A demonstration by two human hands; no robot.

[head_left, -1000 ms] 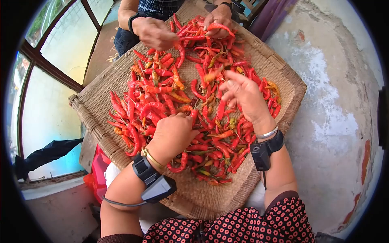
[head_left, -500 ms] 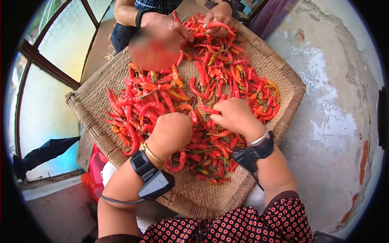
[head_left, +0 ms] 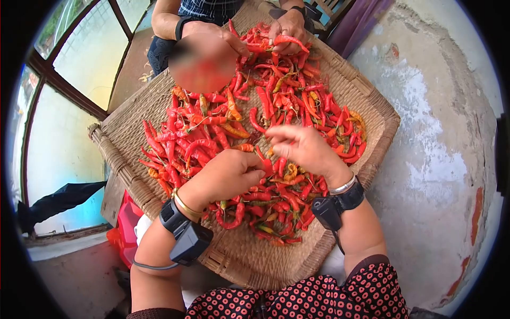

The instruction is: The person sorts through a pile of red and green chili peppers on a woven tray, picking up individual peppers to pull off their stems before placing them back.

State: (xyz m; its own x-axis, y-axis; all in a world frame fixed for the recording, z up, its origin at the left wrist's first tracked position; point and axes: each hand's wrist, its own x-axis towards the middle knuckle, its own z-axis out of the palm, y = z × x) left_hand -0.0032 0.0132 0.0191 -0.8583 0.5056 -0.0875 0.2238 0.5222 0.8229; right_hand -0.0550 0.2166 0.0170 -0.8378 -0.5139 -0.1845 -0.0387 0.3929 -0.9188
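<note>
Many red chillies, a few orange or greenish, lie heaped on a woven tray [head_left: 271, 266]. My left hand [head_left: 226, 173] is over the middle of the heap, its fingers curled together beside a red chilli [head_left: 266, 167]; whether it grips anything is hidden. To its right, my right hand [head_left: 305, 151] hovers above the chillies with fingers apart and nothing between them. The left pile of chillies [head_left: 186, 133] lies beyond my left hand, and more chillies [head_left: 334, 117] spread beyond my right hand.
Across the tray, a co-worker's left-side hand [head_left: 204, 32] is partly behind a blurred patch, and the other hand [head_left: 289, 32] holds a red chilli [head_left: 291, 40]. Framed glass [head_left: 64, 154] stands at the left, a rough wall [head_left: 419, 159] at the right. A red object [head_left: 126, 228] is below the tray's left edge.
My right hand has let go of a red chilli and opened, moving slightly up and left. My left hand has turned and shifted slightly, its fingertips now nearer the centre.
</note>
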